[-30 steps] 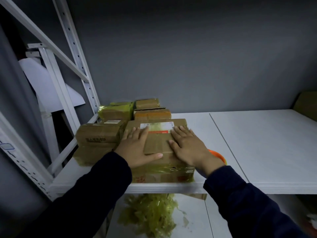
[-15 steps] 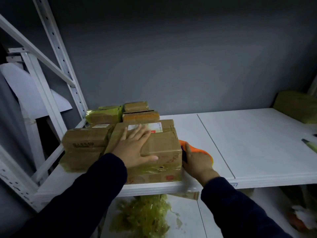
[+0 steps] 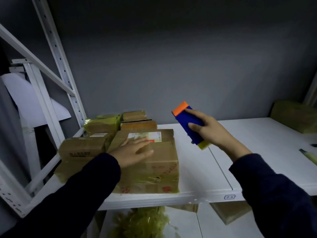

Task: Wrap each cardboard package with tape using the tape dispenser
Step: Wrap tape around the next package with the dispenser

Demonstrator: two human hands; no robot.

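Note:
A large cardboard package (image 3: pixel 154 162) with a white label lies near the front edge of the white shelf (image 3: pixel 202 169). My left hand (image 3: pixel 132 152) rests flat on its top with fingers spread. My right hand (image 3: pixel 209 129) grips the blue tape dispenser (image 3: pixel 190 124), which has an orange end and a yellowish tape roll at its lower end. I hold it in the air to the right of the package, above the shelf.
Several smaller taped packages (image 3: pixel 82 148) are stacked at the shelf's left and back. Another package (image 3: pixel 295 115) sits at the far right. White rack uprights (image 3: pixel 56 54) stand on the left. Crumpled yellowish tape (image 3: pixel 142 222) lies on the lower level.
My right hand took the tape dispenser from beside the package and lifted it up to the right. My left hand stayed flat on the package top.

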